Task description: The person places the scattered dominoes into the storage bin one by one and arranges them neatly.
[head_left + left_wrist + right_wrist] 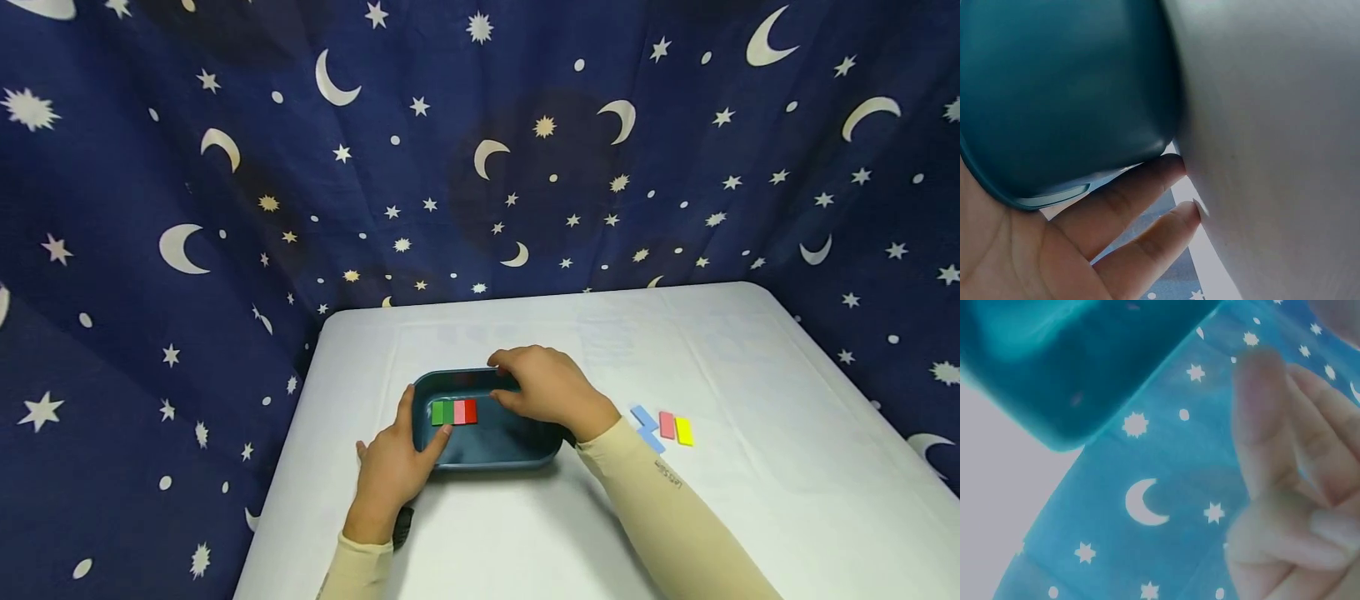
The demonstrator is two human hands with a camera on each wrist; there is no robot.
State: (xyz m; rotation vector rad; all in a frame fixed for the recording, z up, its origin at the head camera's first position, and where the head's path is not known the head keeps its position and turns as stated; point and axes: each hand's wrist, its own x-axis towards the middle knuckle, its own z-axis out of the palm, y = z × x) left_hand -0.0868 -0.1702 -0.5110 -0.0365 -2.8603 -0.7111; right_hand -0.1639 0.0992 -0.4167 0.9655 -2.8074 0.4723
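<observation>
A teal tray [491, 461] stands on the white table [750, 367]. Inside it a green tile [442, 412], a pink tile [459, 412] and a red tile [470, 411] lie side by side. My left hand [393, 467] grips the tray's near left corner, thumb along the left rim and index finger over the near rim. The left wrist view shows the tray's outer wall [1066, 94] against my palm, with two fingers [1129, 200] straight. My right hand [551, 387] hovers over the tray's right part with fingers loosely curled. The right wrist view shows nothing between those fingers [1297, 487], and the tray [1054, 362] is apart from them.
A blue tile [643, 425], a pink tile [667, 425] and a yellow tile [683, 431] lie on the table right of the tray. A dark blue cloth with moons and stars [480, 167] hangs behind and on both sides.
</observation>
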